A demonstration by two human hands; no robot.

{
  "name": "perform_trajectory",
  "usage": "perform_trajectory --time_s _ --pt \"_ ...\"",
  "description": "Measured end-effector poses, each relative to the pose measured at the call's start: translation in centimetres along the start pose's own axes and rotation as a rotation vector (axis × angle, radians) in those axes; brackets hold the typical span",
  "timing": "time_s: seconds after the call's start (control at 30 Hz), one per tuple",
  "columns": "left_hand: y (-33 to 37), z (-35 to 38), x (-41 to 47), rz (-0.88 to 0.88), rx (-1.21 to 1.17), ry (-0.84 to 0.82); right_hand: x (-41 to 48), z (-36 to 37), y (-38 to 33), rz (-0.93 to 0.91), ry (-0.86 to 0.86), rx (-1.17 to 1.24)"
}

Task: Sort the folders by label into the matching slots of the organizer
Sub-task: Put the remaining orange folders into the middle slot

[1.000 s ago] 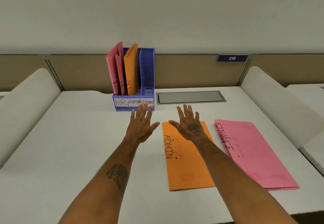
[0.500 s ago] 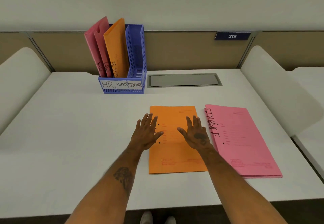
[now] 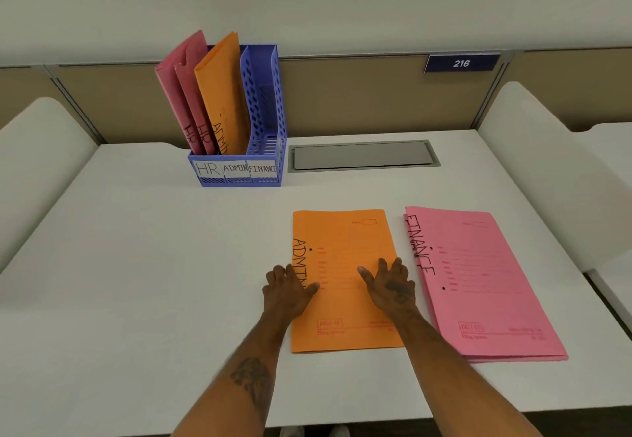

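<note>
An orange folder marked ADMIN (image 3: pixel 345 300) lies flat on the white desk (image 3: pixel 136 282) in front of me. My left hand (image 3: pixel 287 291) rests at its left edge, thumb on the cover. My right hand (image 3: pixel 390 286) rests on its right half, fingers bent down onto the cover. To the right lies a pink stack whose top folder is marked FINANCE (image 3: pixel 478 282). At the back left stands the blue organizer (image 3: pixel 263 111), with slots labelled HR, ADMIN and FINANCE. Two pink HR folders (image 3: pixel 184 94) and one orange ADMIN folder (image 3: pixel 222 94) stand in it. Nothing shows in its FINANCE slot.
A grey cable hatch (image 3: pixel 362 156) is set into the desk behind the folders. A tan partition with a blue sign reading 216 (image 3: pixel 461 63) runs along the back. White curved dividers (image 3: pixel 547 163) rise on both sides of the desk.
Both hands have drawn back from near the organizer and come down onto the orange ADMIN folder. My head has tipped down, so the desk sits lower in view.
</note>
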State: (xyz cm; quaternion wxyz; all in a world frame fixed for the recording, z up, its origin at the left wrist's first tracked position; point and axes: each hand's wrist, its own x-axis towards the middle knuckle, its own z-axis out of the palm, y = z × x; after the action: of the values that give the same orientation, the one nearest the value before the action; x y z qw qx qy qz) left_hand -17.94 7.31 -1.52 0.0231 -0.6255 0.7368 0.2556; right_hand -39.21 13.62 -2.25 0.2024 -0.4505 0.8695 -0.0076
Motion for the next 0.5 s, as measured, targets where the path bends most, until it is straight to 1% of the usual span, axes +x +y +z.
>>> perform_trajectory --time_s 0.23,0.33,0.4,0.5 --pt "1.6 -0.2 0.5 -0.091 -0.114 -0.041 0.4 -0.3 -1.6 0.113 0.048 0.203" --pt "1.8 -0.5 1.3 -0.116 -0.26 -0.1 0.6 -0.6 -1.9 0.115 0.056 0.242" --pt "1.7 -0.4 1.7 -0.109 -0.356 -0.105 0.6 -0.8 -1.9 0.113 0.059 0.251" --pt "2.3 -0.8 1.3 -0.104 -0.622 -0.087 0.5 -0.9 -1.9 0.115 0.045 0.254"
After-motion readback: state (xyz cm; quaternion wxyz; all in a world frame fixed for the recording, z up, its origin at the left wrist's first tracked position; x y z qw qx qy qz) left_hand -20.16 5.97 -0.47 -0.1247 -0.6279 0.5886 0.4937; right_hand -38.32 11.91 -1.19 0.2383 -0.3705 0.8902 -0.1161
